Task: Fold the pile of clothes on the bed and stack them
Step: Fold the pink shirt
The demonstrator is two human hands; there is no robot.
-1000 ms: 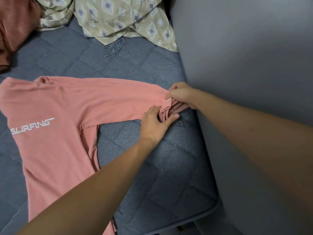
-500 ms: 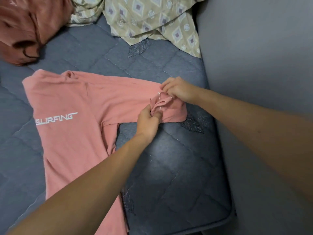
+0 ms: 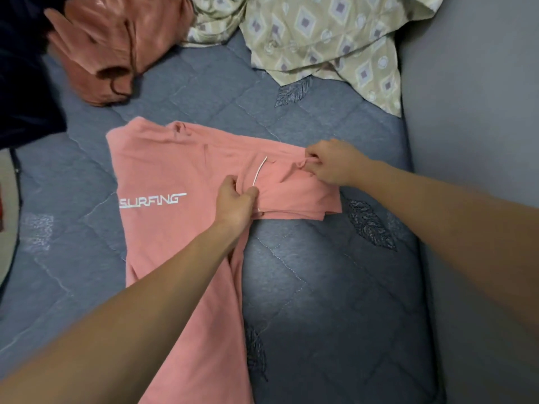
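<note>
We have the pink shirt point(image 3: 163, 176) spread on the quilted bed point(image 3: 320, 287), its sleeve point(image 3: 291, 193) doubled back between our hands. Our left hand point(image 3: 236, 199) pinches the sleeve's cuff end; our right hand point(image 3: 332, 163) grips the fold. Beyond the hands lie a rust garment point(image 3: 116, 45) and a patterned cloth point(image 3: 326, 36).
</note>
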